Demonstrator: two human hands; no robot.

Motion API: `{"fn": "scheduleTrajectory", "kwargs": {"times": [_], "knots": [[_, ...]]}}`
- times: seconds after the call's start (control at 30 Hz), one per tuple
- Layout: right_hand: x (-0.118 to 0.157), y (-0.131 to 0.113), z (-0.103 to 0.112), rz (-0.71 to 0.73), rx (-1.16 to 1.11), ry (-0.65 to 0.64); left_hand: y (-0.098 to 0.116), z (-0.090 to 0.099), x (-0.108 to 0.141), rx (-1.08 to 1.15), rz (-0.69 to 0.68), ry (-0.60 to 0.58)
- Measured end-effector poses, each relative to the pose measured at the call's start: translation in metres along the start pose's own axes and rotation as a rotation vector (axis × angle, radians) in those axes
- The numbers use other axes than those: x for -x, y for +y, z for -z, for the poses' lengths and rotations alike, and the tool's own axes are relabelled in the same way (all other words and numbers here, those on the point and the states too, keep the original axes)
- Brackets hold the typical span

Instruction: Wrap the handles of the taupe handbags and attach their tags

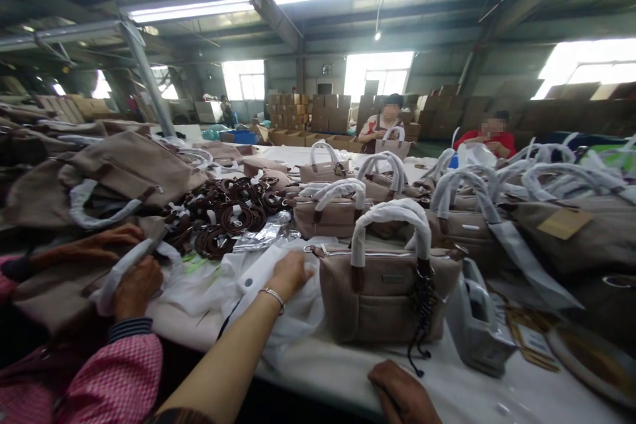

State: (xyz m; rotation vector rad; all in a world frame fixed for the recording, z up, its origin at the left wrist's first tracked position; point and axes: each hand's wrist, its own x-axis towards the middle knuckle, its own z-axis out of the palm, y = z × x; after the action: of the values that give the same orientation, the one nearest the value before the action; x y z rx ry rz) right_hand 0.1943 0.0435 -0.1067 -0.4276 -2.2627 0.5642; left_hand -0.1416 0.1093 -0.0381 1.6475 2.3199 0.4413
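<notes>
My left hand (289,270), with a bracelet at the wrist, reaches over thin white plastic (298,308) beside the left end of a taupe handbag (387,298). Its fingers are curled, and what they grip, if anything, is hidden. The handbag stands upright on the table; white wrapping covers its handles, and a dark braided tassel (423,298) hangs down its front. Near the table's front edge rests my right hand (400,391), fingers bent and together, with nothing visible in them. It is apart from the bag.
At left, a co-worker's hands (139,281) handle a taupe bag with wrapped handles. Coiled brown straps (233,215) are piled behind my left hand. More handbags (330,212) crowd the table. A grey plastic holder (479,324) and a round dish (591,358) sit at right. Two people work opposite.
</notes>
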Motion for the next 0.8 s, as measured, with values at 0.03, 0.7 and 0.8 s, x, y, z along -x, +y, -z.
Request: {"fn": "scheduleTrajectory", "kwargs": {"times": [0.03,0.7,0.8], "knots": [[-0.001,-0.001,0.000,0.003,0.001,0.006,0.001,-0.001,0.001,-0.004,0.005,0.009],[0.007,-0.004,0.010,-0.232,-0.126,-0.070,0.005,0.107,0.054,0.364,-0.054,0.465],[-0.009,-0.017,0.026,-0.241,-0.100,-0.011,0.025,0.131,0.080,0.362,-0.114,0.680]]}}
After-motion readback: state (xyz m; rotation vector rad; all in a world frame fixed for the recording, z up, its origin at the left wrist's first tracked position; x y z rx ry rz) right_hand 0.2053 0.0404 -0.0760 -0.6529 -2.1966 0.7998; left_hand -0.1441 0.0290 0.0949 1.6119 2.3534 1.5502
